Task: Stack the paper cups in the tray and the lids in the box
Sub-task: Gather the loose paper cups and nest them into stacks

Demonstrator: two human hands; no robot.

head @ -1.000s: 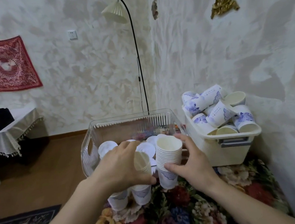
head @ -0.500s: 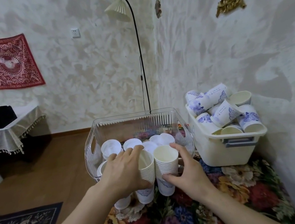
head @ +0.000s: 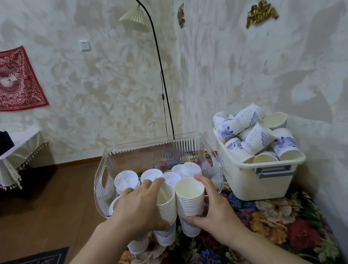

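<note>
Two stacks of white paper cups stand side by side on the flowered table in front of a clear ribbed box. My left hand grips the left stack, its fingers curled over the rim. My right hand grips the right stack from the side. A third, shorter cup stack shows under my left wrist. Several white lids lie inside the clear box. A cream tray to the right holds several loose blue-patterned cups.
The flowered tablecloth covers the table, which stands against the textured wall on the right. A floor lamp rises behind the clear box. A side table with a lace cloth stands at the far left over wooden floor.
Both hands have lowered the two cup stacks down onto the table and brought them closer together; the view has tilted slightly.
</note>
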